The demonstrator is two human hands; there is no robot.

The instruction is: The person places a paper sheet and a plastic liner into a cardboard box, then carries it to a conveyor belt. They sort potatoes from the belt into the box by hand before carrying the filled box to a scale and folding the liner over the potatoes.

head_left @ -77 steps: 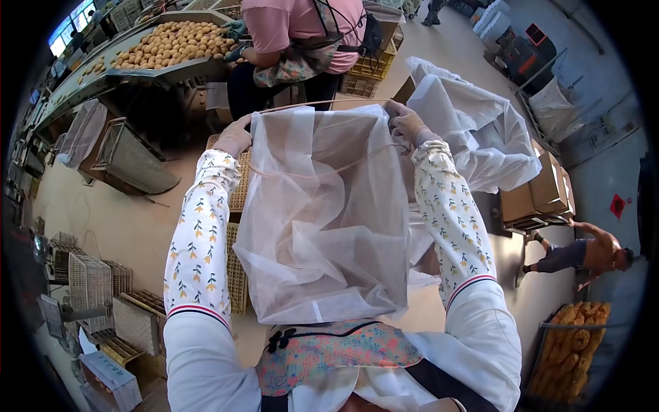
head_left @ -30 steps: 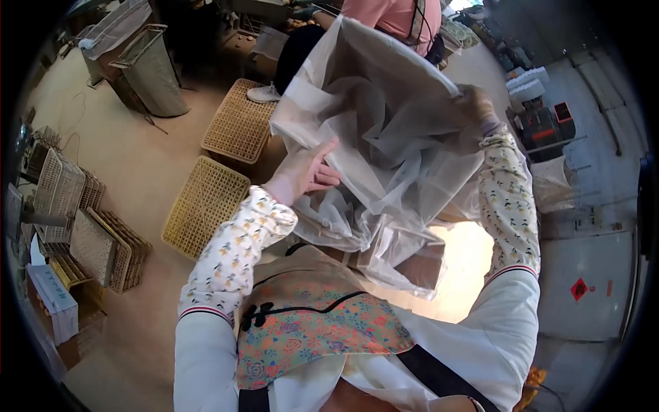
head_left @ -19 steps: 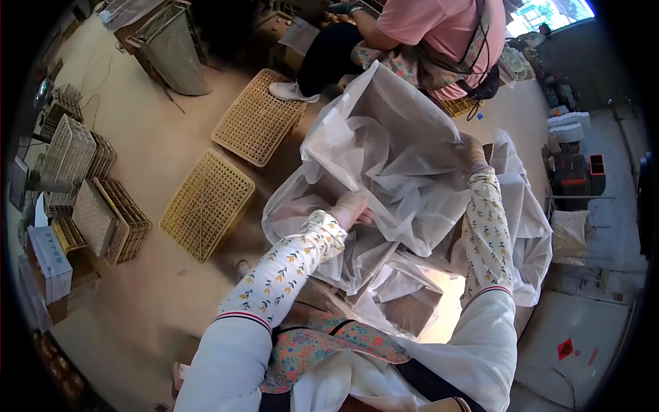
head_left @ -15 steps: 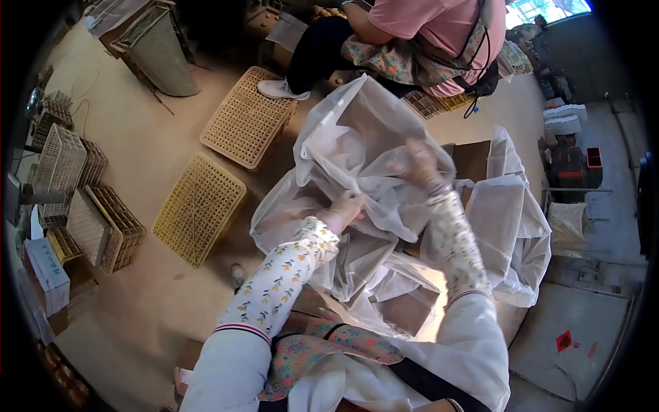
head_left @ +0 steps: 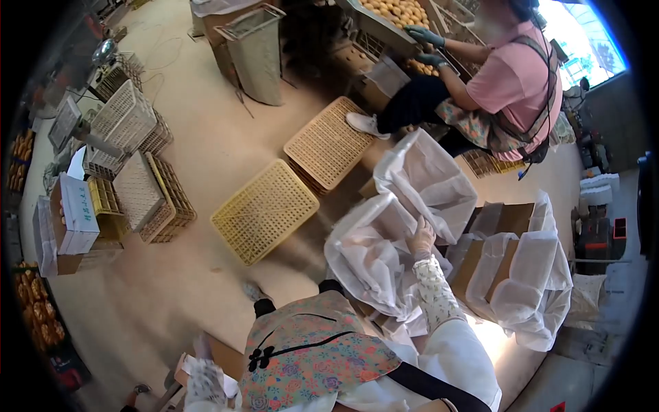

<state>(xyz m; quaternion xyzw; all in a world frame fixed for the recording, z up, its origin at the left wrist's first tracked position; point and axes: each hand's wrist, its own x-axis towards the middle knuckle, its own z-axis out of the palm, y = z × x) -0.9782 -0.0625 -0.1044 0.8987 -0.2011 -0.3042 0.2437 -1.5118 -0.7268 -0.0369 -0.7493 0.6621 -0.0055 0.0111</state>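
My right hand (head_left: 421,239) closes on the edge of a thin white plastic liner (head_left: 374,237), where two lined boxes meet. The liner in front spreads wide in loose folds. Just beyond it, another plastic liner (head_left: 429,178) stands open inside its box. My left sleeve (head_left: 206,378) is low at the left, smeared by motion, beside a cardboard box (head_left: 225,358). The fingers of my left hand cannot be made out there.
Two upturned plastic crates, one yellow (head_left: 264,213) and one tan (head_left: 329,144), lie on the floor ahead. More lined cartons (head_left: 511,275) stand at right. A person in pink (head_left: 515,75) sits by a tray of round yellowish produce (head_left: 395,12). Stacked crates (head_left: 161,199) stand left.
My left hand has left the liner and swung down to the lower left. My right hand has come down onto the liner's edge. The view has turned left.
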